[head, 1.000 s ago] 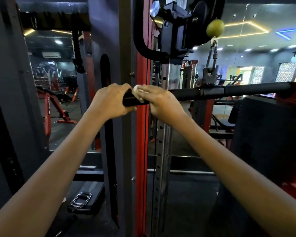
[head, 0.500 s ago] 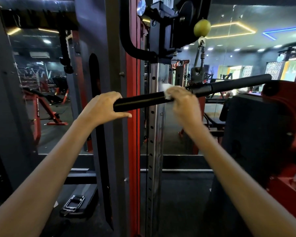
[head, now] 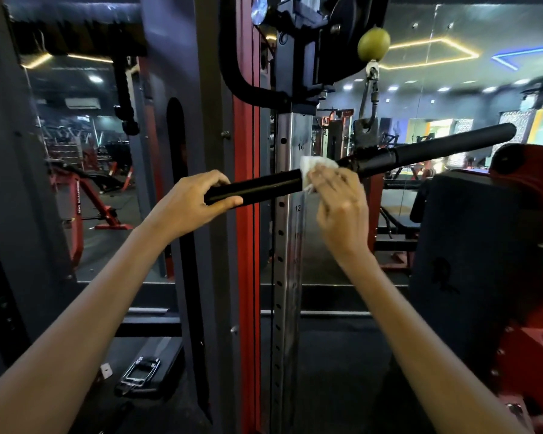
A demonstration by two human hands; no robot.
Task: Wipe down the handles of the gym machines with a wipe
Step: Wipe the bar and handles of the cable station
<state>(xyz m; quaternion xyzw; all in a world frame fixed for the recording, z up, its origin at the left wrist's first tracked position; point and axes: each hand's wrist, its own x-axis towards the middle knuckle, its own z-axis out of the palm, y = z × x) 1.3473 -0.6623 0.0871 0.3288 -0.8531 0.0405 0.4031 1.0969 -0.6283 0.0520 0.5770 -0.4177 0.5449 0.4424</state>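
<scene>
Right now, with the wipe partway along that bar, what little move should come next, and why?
Probably slide the right hand with the wipe further right, past the middle joint onto the far grip. The wipe sits at the inner end of the near grip, which the left hand steadies, and the far grip looks untouched.

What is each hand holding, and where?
Left hand grips the black cable bar at its left end; right hand presses a white wipe around it near the middle.
</scene>
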